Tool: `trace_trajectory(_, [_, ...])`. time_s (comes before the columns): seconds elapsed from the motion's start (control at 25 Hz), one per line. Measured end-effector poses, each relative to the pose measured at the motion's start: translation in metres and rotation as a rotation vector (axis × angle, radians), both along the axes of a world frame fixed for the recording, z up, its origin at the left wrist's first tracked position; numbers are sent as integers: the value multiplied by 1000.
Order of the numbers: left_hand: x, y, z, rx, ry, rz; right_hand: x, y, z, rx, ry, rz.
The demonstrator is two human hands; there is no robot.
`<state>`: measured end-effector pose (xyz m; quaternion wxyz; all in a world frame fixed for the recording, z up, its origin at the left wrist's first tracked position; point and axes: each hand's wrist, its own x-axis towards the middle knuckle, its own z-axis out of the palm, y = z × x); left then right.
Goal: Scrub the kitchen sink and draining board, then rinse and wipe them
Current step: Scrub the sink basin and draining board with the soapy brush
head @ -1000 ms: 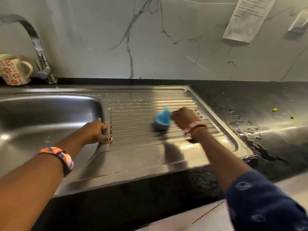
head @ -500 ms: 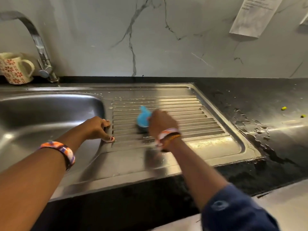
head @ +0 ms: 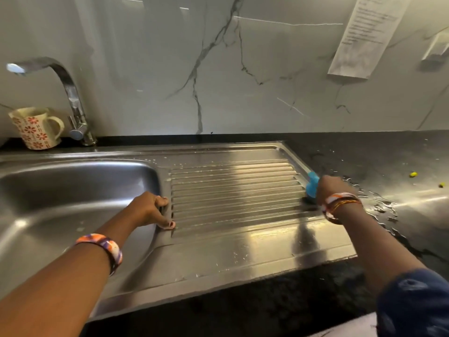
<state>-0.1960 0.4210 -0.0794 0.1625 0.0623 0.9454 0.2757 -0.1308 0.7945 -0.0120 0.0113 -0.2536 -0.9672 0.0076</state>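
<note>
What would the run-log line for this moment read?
phase: scrubbing | right hand: grips blue scrub brush at draining board right edge | left hand: braced on sink rim

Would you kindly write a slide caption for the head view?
Right hand scrubs the draining board's right edge with a blue brush; left hand braces on the sink rim.
</note>
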Motion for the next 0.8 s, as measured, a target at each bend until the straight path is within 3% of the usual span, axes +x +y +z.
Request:
trace_trajectory(0.12, [-2, 1, 2, 12, -4, 5, -4, -54, -3, -34, -123, 335])
trace_trajectory(0.32, [-5, 0, -1, 0, -38, 49, -19, -176, -11, -437, 57, 662])
trace_trajectory(0.48, [-7, -1, -9, 32, -28, 70, -23, -144, -27, -499, 218, 558])
trace_trajectory(0.72, [-8, -2, -10, 62, -20, 77, -17, 7, -7, -29, 183, -59])
trace_trajectory(0.8, [-8, 1, -7, 37, -22, 73, -16, -7, -11, 52, 177, -13])
